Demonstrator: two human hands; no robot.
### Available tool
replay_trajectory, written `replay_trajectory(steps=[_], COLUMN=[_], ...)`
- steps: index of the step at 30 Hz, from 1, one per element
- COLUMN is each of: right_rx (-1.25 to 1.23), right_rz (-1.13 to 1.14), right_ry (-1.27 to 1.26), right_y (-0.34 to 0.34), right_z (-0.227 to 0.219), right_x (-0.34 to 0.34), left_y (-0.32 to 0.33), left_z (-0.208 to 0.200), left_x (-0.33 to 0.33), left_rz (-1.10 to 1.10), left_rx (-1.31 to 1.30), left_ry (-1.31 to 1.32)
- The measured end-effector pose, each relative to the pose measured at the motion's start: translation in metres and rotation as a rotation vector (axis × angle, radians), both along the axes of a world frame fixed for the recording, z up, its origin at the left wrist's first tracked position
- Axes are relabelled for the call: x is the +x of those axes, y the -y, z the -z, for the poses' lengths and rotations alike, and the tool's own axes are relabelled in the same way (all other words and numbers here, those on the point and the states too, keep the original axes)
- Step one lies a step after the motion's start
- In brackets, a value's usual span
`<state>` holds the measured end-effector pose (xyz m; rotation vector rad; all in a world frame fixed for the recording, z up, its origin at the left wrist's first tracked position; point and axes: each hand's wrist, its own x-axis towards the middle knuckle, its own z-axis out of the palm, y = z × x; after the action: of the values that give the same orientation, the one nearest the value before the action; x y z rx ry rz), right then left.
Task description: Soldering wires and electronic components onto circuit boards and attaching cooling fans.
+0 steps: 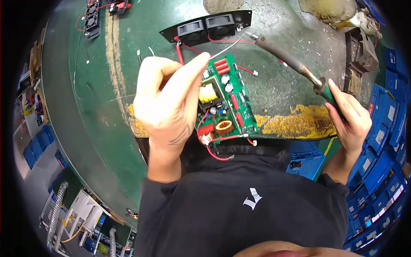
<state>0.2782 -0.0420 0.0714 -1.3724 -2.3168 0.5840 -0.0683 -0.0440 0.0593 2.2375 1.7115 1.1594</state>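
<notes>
My left hand [169, 96] is closed in a pinch on a thin silvery solder wire [229, 47], which sticks out up and to the right. A soldering iron [282, 55] with a green handle is gripped in my right hand [352, 113]. The iron's tip points left, close to the free end of the wire; whether they touch I cannot tell. Beneath and right of my left hand lies a green circuit board [246, 113] with a yellow transformer, a copper coil and red leads. Just beyond stands a black panel [244, 19] with two fans, a red wire attached at its left end.
Another fan unit [91, 21] lies at the far left of the green worktable [295, 96]. At the far right sit a dark metal stand [361, 53] and a brownish pad [327, 10]. Blue bins [381, 137] fill the right side. The table's front edge has worn yellow paint.
</notes>
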Motion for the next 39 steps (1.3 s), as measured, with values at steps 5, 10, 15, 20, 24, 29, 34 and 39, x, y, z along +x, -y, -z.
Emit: replay_trajectory(steps=[5, 10, 15, 20, 24, 29, 34, 39], right_rx=[0.031, 0.056, 0.025, 0.028, 0.014, 0.027, 0.013, -0.009], right_rz=[-0.028, -0.047, -0.047, -0.032, -0.002, -0.020, -0.030, -0.034], right_ry=[0.041, 0.046, 0.076, 0.067, 0.093, 0.088, 0.087, 0.093], right_y=[-0.016, -0.023, -0.022, -0.020, -0.018, -0.020, -0.021, -0.021], right_z=[0.008, 0.010, 0.006, 0.007, 0.006, 0.007, 0.007, 0.007], right_x=[-0.007, -0.010, -0.009, -0.009, -0.009, -0.009, -0.010, -0.009], left_y=[-0.012, -0.014, -0.015, -0.015, -0.015, -0.016, -0.016, -0.018], left_z=[0.010, 0.019, 0.024, 0.028, 0.030, 0.030, 0.028, 0.027], left_x=[0.000, 0.000, 0.005, 0.008, 0.009, 0.011, 0.012, 0.013], left_rz=[-0.017, -0.023, -0.033, -0.030, -0.033, -0.043, -0.048, -0.043], left_rx=[-0.040, -0.074, -0.088, -0.094, -0.070, -0.070, -0.064, -0.080], left_ry=[-0.080, -0.053, -0.084, -0.039, -0.039, -0.046, -0.069, -0.082])
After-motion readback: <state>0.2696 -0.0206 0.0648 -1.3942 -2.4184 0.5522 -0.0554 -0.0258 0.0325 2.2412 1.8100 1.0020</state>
